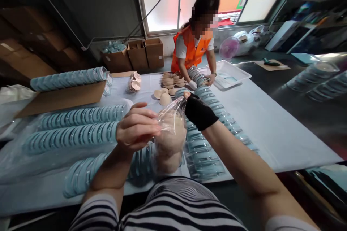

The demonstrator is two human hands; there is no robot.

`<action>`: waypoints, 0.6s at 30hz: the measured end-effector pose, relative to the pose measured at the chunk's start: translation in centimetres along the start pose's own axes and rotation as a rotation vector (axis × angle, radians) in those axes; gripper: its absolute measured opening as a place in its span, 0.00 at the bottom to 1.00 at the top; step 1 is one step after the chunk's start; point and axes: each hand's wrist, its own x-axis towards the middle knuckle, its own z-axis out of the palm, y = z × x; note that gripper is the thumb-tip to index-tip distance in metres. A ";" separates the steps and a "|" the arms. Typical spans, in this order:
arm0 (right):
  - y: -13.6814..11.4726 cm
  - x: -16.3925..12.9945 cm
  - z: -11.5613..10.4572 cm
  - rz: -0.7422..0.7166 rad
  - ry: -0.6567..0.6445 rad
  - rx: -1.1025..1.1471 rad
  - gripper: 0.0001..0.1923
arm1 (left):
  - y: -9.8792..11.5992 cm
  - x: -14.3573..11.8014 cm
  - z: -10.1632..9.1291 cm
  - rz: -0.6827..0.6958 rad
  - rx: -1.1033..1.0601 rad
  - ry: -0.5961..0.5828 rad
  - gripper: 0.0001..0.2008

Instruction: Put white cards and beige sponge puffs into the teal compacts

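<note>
A clear plastic bag (172, 135) with beige rounded cups inside hangs between my two hands, near the table's front edge. My left hand (138, 126) is bare and pinches the bag's left upper side. My right hand (199, 110), in a black fingerless glove, grips the gathered top corner of the bag. Beyond the bag lie loose beige cups (165, 99). Rows of nested pale-blue cups (204, 151) lie just right of the bag, and another pale-blue row (84, 173) runs beneath my left forearm.
Across the white-covered table (271, 133), a co-worker in an orange vest (199, 48) handles a stack of cups. A white tray (230, 74) stands beside them. More pale-blue rows (73, 133) and a cardboard sheet (65, 97) lie left; cardboard boxes (154, 53) stand behind.
</note>
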 end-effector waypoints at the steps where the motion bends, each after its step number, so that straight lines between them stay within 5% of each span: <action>1: 0.1 0.1 -0.1 0.000 -0.006 -0.035 0.18 | 0.0 0.1 0.4 -0.054 -0.063 0.025 0.02; 5: -0.6 -2.3 -0.2 -0.244 -0.018 -0.351 0.15 | -0.1 0.1 2.2 -0.263 -0.156 0.050 0.03; 11: -1.5 -8.2 0.9 -0.650 -0.151 -0.852 0.10 | 0.3 -0.7 3.4 -0.272 0.097 -0.005 0.01; 14: -1.1 -8.5 1.5 -0.608 -0.161 -0.817 0.06 | -0.6 -1.4 3.4 -0.301 0.158 -0.008 0.01; 18: -1.9 -7.3 1.6 -0.306 -0.156 -0.413 0.12 | -3.6 -4.1 3.9 -0.556 -0.026 0.306 0.24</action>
